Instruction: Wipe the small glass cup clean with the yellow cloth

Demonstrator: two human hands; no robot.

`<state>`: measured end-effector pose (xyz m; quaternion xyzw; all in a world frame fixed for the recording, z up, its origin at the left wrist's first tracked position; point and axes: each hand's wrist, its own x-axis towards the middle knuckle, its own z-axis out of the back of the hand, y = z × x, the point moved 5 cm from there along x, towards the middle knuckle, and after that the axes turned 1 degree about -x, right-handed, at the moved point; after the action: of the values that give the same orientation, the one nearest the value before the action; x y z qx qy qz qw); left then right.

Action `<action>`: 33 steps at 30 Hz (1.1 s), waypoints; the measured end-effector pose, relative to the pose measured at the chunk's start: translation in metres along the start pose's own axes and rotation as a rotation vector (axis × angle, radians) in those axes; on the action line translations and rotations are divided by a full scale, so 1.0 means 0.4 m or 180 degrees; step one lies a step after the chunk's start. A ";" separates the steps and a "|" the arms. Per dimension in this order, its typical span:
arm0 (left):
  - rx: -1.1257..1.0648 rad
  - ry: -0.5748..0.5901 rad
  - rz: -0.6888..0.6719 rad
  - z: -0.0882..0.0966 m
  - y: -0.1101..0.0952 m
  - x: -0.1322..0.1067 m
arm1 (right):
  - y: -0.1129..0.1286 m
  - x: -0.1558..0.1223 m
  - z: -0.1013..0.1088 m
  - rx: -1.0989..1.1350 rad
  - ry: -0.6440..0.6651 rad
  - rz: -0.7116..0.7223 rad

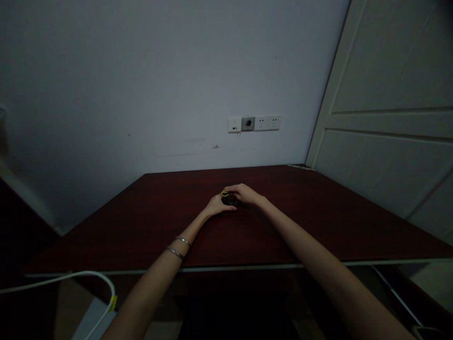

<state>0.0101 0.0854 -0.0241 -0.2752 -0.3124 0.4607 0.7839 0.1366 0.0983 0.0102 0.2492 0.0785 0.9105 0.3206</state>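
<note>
Both my arms reach out over a dark red-brown table [300,222]. My left hand [216,206] and my right hand [244,193] meet at the table's middle around a small dark object [230,200] that rests on the surface. A thin yellow band [224,193] shows at its top left, between my fingers. The fingers of both hands curl onto the object. The dim light hides what the object is. Two silver bracelets [179,246] sit on my left wrist.
A pale wall stands behind the table, with a row of power sockets [254,123] above the far edge. A white panelled door [389,118] is at the right. A white cable [88,278] with a yellow tag loops below the table's near left edge.
</note>
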 end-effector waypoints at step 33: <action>0.0517 -0.0222 0.0204 -0.010 0.034 0.016 | 0.024 -0.120 0.018 -0.0056 -0.0518 -0.0618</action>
<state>0.0080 0.0964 -0.0348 -0.2043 -0.2922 0.5186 0.7771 0.1671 0.0610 0.0000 0.3106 0.0679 0.8526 0.4148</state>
